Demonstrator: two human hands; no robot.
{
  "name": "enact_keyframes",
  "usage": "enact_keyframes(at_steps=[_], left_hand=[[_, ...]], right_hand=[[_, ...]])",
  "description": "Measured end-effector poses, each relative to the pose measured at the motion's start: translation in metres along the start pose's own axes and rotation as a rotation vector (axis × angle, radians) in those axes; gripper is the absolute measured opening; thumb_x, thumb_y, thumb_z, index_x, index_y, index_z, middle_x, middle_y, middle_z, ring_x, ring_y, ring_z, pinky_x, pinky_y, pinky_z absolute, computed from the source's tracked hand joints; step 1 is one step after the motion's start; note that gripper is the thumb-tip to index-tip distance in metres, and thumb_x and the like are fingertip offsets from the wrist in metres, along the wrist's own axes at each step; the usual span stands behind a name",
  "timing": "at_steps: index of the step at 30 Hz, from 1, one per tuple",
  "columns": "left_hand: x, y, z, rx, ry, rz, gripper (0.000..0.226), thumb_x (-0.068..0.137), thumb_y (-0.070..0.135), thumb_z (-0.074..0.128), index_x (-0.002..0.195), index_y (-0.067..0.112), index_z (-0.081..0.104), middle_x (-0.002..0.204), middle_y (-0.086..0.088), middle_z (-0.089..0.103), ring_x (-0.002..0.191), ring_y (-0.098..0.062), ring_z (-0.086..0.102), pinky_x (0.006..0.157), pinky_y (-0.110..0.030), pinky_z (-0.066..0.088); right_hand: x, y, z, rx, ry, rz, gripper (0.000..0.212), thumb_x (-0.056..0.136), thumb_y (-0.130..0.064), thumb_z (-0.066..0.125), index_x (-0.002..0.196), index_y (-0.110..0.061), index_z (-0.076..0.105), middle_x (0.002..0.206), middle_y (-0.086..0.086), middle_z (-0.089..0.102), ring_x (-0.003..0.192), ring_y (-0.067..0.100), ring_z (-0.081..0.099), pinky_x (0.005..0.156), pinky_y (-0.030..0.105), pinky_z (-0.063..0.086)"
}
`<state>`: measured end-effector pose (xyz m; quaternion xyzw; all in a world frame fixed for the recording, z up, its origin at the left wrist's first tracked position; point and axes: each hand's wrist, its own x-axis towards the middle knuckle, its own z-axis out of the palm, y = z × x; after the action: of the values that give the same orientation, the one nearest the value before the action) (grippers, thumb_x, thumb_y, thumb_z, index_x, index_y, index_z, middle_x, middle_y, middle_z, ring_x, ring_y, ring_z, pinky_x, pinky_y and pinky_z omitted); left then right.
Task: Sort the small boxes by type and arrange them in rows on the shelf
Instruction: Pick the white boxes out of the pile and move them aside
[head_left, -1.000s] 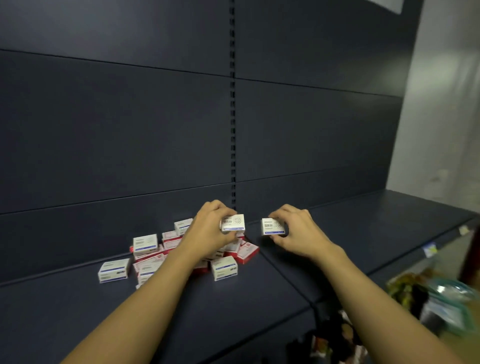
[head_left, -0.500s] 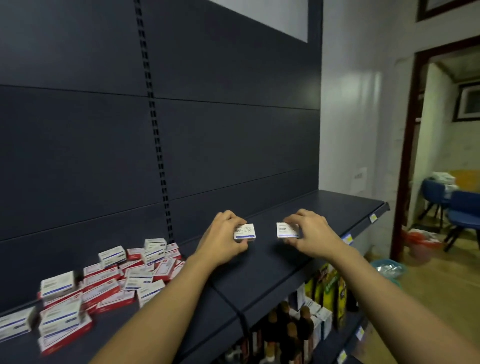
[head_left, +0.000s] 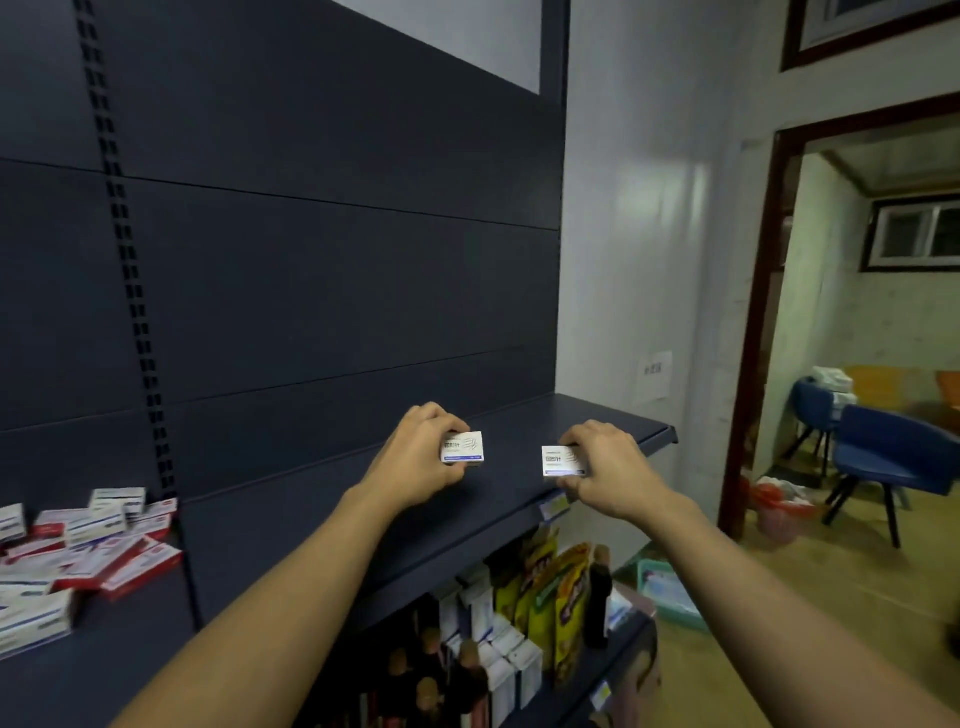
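Boxes, two small white ones with blue stripes: the left hand (head_left: 415, 457) pinches one box (head_left: 463, 447) at centre frame, the right hand (head_left: 608, 467) pinches another box (head_left: 561, 460) beside it, both over the dark shelf (head_left: 597, 421). They look light, stiff cardboard, easily crushed; fingers (head_left: 571, 483) belong on the short edges. Unsorted boxes (head_left: 78, 545) lie lower left.

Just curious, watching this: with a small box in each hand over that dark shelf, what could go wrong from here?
The right hand holds its box close to the shelf's front edge, so a careless set-down might tip it onto the stocked shelf below. The left hand pinches its box only by the fingertips, so it may slip. The loose pile mixes red and white boxes, inviting sorting mistakes.
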<state>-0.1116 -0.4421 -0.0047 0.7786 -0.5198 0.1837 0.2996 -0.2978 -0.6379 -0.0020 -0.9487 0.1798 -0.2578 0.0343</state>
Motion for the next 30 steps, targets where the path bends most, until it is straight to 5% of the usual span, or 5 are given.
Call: enact_keyframes(at_steps=[15,23,30], left_hand=[[0.096,0.052,0.094,-0.001,0.009,0.017,0.044,0.08,0.029,0.072,0.123,0.025,0.064,0.108,0.014,0.049,0.1,-0.007,0.043,0.088,-0.022,0.04],[0.164,0.027,0.149,0.024,0.035,-0.01,0.043,0.08,0.027,0.073,0.122,0.024,0.064,0.108,0.014,0.049,0.1,-0.007,0.044,0.088,-0.024,0.043],[0.228,-0.003,0.188,0.059,0.05,-0.054,0.041,0.08,0.027,0.072,0.12,0.025,0.065,0.106,0.016,0.048,0.1,-0.006,0.043,0.088,-0.025,0.044]], right_hand=[[0.031,0.124,0.004,0.062,0.042,0.001,0.048,0.079,-0.035,0.078,0.122,-0.02,0.063,0.116,0.001,0.061,0.108,0.021,0.055,0.094,0.036,0.044],[0.1,0.192,0.037,0.129,0.036,0.0,0.049,0.079,-0.031,0.08,0.124,-0.02,0.063,0.117,-0.001,0.061,0.107,0.018,0.056,0.091,0.027,0.045],[0.183,0.245,0.07,0.185,0.029,-0.05,0.048,0.078,-0.029,0.08,0.123,-0.018,0.065,0.112,0.001,0.061,0.105,0.019,0.057,0.094,0.032,0.047]])
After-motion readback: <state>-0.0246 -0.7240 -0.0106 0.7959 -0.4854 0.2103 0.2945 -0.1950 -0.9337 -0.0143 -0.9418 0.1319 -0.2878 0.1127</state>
